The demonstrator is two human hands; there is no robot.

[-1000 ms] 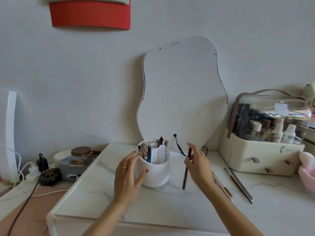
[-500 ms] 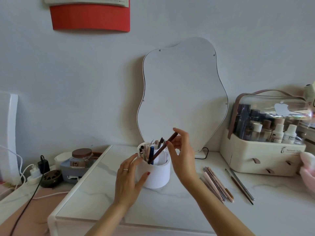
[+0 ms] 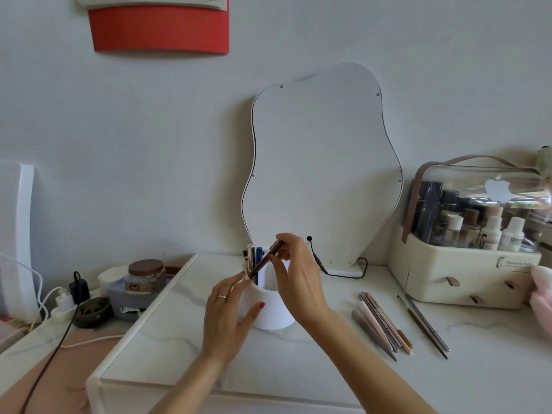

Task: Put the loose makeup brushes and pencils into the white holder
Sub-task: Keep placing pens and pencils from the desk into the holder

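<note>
The white holder (image 3: pixel 270 309) stands on the marble tabletop in front of the mirror, with several pens and pencils upright in its left side. My left hand (image 3: pixel 228 315) wraps the holder's left wall. A dark brown pencil (image 3: pixel 264 263) is pinched in the fingers of my right hand (image 3: pixel 295 279); it tilts with its lower end inside the holder's mouth. To the right lie a bunch of loose pink and grey brushes (image 3: pixel 382 324) and two thin dark brushes (image 3: pixel 424 325).
A wavy white mirror (image 3: pixel 322 174) leans on the wall behind, its black cable (image 3: pixel 337 273) trailing on the table. A cream cosmetics case (image 3: pixel 466 258) sits at right. Jar (image 3: pixel 146 276), charger and cables crowd the lower shelf at left.
My right hand lifted the brown pencil from beside the holder, swung it over the rim and lowered its end into the holder. My left hand stayed on the holder.
</note>
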